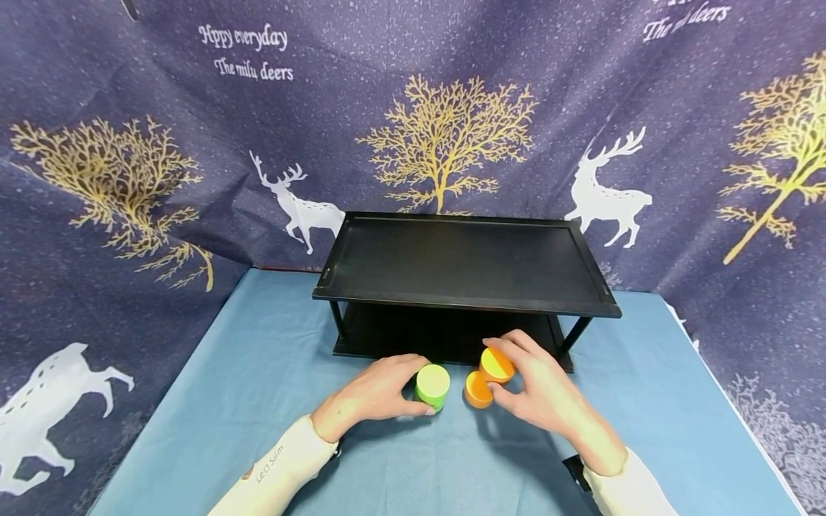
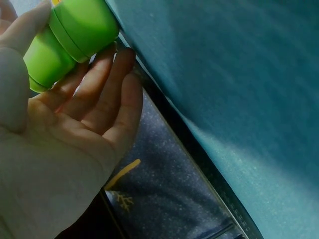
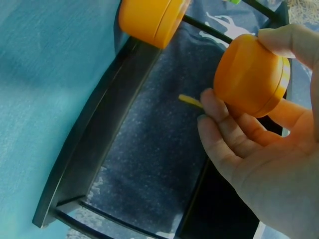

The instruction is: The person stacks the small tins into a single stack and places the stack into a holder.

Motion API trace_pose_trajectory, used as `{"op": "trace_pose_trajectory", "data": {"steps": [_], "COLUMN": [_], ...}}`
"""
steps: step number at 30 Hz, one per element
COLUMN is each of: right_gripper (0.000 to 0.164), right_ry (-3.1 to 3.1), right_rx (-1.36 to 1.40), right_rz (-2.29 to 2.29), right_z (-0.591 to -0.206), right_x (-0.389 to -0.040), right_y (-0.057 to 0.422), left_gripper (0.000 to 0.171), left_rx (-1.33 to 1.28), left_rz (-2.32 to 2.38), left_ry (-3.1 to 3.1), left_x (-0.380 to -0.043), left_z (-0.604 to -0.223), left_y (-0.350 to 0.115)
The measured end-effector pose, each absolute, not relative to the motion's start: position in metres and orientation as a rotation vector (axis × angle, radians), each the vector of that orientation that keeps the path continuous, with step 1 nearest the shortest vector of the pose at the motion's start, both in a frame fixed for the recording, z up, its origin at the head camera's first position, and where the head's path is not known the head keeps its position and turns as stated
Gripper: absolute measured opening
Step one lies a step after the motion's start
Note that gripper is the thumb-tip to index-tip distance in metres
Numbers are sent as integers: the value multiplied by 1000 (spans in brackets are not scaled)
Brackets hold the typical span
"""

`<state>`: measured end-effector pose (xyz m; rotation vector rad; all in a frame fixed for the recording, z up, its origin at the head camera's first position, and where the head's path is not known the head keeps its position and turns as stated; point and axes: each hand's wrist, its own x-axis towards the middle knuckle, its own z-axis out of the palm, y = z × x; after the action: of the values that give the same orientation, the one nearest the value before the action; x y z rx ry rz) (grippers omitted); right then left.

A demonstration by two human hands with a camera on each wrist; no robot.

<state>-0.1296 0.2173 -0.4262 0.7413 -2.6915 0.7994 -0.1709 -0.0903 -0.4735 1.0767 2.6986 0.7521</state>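
Hanging at the back: dark printed backdrop (image 1: 361,43). Blue cloth (image 1: 258,322) spread below it, black two-tier rack (image 1: 464,258) standing on that. Left hand (image 1: 381,390): thumb and fingers curled round green jars (image 1: 432,383), one stacked on the other, just in front of the rack. Right hand (image 1: 545,383): pinching upper orange jar (image 1: 498,365), raised clear of the cloth. Lower orange jar (image 1: 477,392) sits on the cloth between the hands, apart from the held one.
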Motion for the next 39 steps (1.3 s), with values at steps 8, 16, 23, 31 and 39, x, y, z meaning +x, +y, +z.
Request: {"op": "trace_pose_trajectory", "data": {"steps": [8,16,23,31,39], "right_gripper": [61,62,62,62,62], "right_ry": [-2662,-2629,-2625,-2612,-2608], "right_rx": [775,815,826,852,861], "right_rz": [800,793,814,821,844], "right_z": [-425,-425,-423,-422,-421], "right_x": [-131,-132,-132,-133,-133], "right_y": [214,210,206,200,194], "left_gripper": [60,60,59,59,58], "left_rx": [1081,1085,1075,1083,1083], "left_rz": [755,755,758,773,789], "left_ry": [2697,2703,2700,2690,2683], "left_x": [-172,-172,-171,-172,-172], "left_z": [-474,-474,-473,-475,-475], "left_y": [-89,-89,-90,-90,-91]}}
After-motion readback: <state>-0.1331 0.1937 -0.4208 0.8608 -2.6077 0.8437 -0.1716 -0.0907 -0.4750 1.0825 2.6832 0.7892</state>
